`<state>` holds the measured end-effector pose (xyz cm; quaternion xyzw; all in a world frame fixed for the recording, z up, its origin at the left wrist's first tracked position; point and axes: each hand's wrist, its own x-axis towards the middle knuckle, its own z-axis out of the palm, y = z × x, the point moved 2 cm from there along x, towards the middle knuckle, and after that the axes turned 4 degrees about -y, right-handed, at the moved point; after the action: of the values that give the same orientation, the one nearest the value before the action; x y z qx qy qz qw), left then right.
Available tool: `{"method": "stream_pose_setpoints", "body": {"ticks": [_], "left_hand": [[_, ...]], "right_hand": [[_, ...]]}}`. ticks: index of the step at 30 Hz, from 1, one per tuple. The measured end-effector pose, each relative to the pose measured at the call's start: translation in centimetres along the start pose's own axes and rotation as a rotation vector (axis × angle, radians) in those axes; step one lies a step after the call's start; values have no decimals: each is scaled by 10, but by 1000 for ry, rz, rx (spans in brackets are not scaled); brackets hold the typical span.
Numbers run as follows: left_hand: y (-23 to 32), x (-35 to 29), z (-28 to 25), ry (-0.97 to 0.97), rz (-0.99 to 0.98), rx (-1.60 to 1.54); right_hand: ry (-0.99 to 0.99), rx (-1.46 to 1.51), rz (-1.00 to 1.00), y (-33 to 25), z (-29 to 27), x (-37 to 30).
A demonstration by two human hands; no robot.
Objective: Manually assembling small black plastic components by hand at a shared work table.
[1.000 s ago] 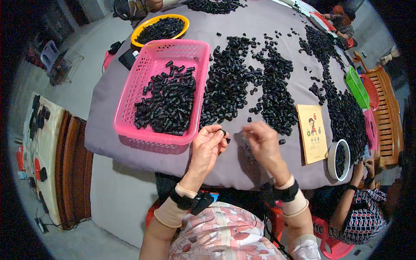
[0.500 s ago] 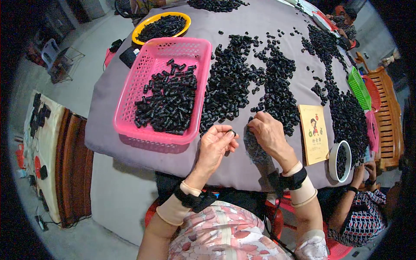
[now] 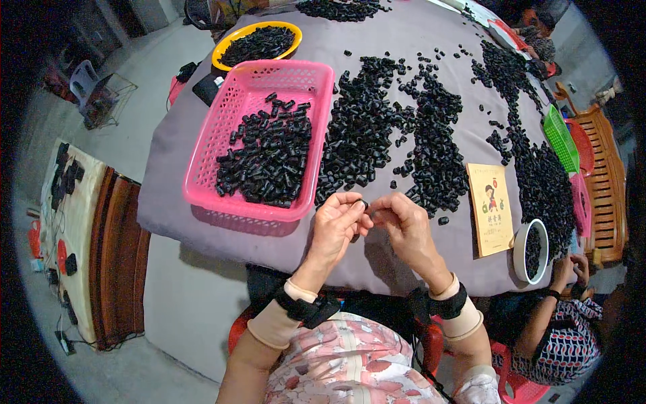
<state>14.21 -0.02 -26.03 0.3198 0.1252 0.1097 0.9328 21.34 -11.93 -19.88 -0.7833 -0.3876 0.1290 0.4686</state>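
My left hand [image 3: 336, 225] pinches a small black plastic part [image 3: 361, 204] between thumb and fingers, just right of the pink basket. Close against it, my right hand [image 3: 406, 229] has thumb and fingertips pressed together; whatever sits between them is too small to make out. The two hands' fingertips meet or nearly meet above the near side of the cloth. Beyond them spreads a heap of small black cylindrical parts [image 3: 360, 131], with a second heap [image 3: 434, 145] to its right. The pink basket [image 3: 258, 214] at left holds many similar black parts, some joined into longer pieces.
A yellow bowl [image 3: 296, 42] of black parts stands behind the basket. To the right lie a tan booklet [image 3: 490, 210], a white bowl [image 3: 519, 254] and another black heap [image 3: 542, 182]. A green basket [image 3: 560, 138] is farther right. A co-worker's hands [image 3: 568, 268] are at the right edge.
My right hand has come away from the heap's near edge and moved left to my left hand. My left hand keeps its pinch on the black part.
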Motion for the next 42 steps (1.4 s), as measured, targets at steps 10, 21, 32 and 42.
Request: {"method": "stream_pose_setpoints", "body": {"ticks": [10,21,32,42], "left_hand": [[-1,-1,-2,-15,3,-12],[-2,-1,-4,-26,-21,-42],[0,-5,-6,-57,-75,-75],[1,-6,-5,-89,-107,-64]], "right_hand": [[72,-32,-22,-4,8,-2],[161,6,-64,-6,15,0],[60,-10,-88,-13,12,3],[-33,357,163,6,15,5]]}}
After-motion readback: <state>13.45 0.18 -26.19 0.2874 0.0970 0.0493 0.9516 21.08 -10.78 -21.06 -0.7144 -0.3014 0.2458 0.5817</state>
